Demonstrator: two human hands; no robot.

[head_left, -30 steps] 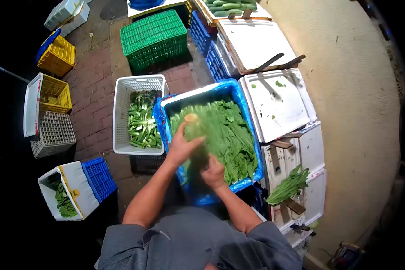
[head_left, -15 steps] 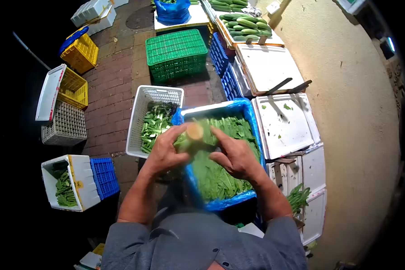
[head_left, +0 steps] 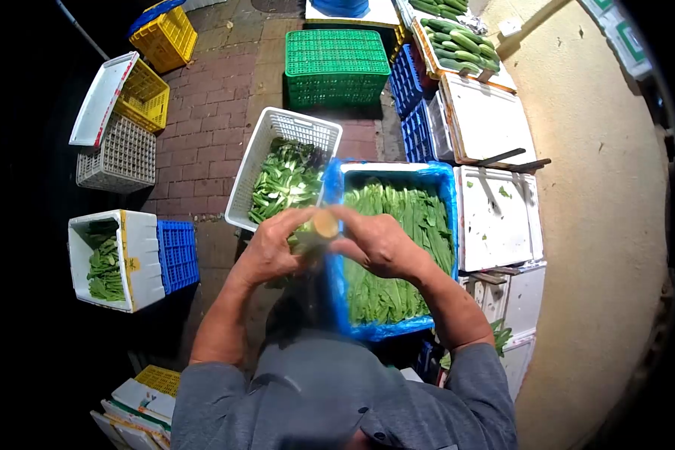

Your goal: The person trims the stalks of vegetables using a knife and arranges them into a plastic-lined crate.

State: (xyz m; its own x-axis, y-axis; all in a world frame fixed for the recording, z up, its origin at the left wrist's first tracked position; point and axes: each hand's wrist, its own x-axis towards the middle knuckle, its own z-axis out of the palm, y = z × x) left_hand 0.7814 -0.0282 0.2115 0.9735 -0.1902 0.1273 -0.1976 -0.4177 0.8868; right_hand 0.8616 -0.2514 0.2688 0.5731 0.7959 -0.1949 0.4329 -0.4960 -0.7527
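Note:
A head of leafy greens (head_left: 303, 241), smeared by motion, is between my two hands, with its round, pale tan cut stem end (head_left: 325, 223) pointing up at me. My left hand (head_left: 274, 251) closes round its left side. My right hand (head_left: 382, 244) curls against its right side, thumb and forefinger beside the stem end. Below and to the right stands a foam box lined with blue plastic (head_left: 340, 289), filled with rows of long green leaves (head_left: 401, 255). A white basket (head_left: 241, 186) just beyond my left hand contains loose greens and pale stalks (head_left: 283, 184).
A green crate (head_left: 337, 71) stands ahead on the brick paving. Foam boxes with lids (head_left: 499, 217) and cucumbers (head_left: 457, 45) line the wall at right. Leftward are a foam box of greens (head_left: 131, 259), a blue crate (head_left: 177, 255) and yellow crates (head_left: 161, 37).
My right hand has moved left, closer to my left hand and the stem end. The view has shifted, so the lined box and basket appear farther right and the basket higher.

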